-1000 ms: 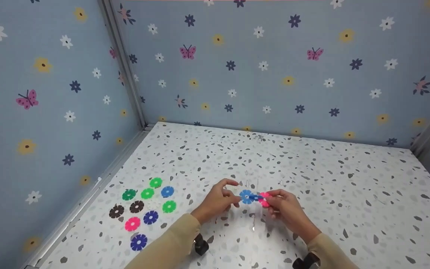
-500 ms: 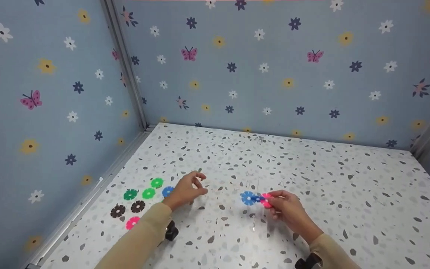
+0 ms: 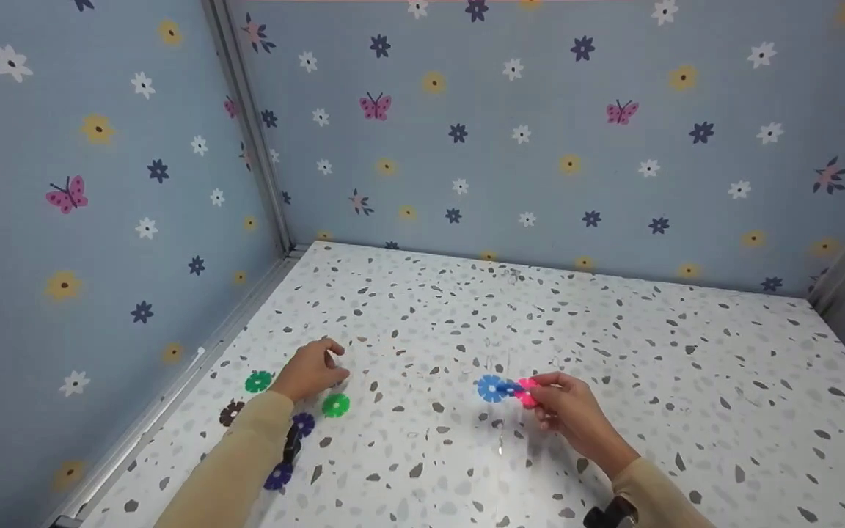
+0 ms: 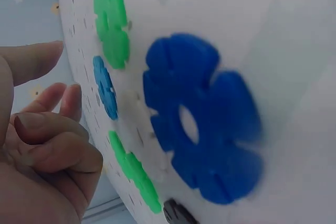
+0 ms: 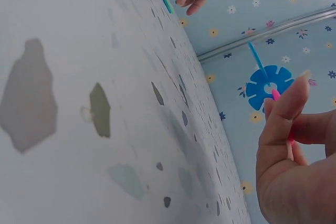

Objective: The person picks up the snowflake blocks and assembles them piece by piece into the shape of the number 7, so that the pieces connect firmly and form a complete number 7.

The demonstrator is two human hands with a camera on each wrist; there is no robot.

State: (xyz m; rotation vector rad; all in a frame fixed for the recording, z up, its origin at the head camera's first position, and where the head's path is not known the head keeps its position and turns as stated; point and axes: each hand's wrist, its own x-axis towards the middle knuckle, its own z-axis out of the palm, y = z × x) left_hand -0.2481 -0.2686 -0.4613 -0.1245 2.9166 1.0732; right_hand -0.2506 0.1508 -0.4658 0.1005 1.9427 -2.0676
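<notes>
My right hand [image 3: 573, 414] pinches a pink notched interlocking disc [image 3: 525, 393], at the right end of a short joined chain. Joined to it is a blue disc [image 5: 269, 86], seen face-on in the right wrist view, and a lighter blue disc [image 3: 492, 389] forms the chain's left end. My left hand [image 3: 311, 372] hovers over the loose discs on the left, holding nothing, with thumb and index finger apart. Near it in the left wrist view are a light blue disc [image 4: 105, 88], a green disc [image 4: 111, 22] and, closest to the camera, a dark blue disc [image 4: 210, 124].
A bright green disc [image 3: 335, 405] lies just right of my left hand. A darker green disc [image 3: 258, 381] and a brown disc [image 3: 232, 413] lie left of it. My left forearm covers other discs. Patterned walls [image 3: 525, 147] rise behind and left of the speckled table [image 3: 613, 330].
My left hand has left the chain and travelled left, over the loose discs. My right hand keeps its pinch on the pink disc in nearly the same place.
</notes>
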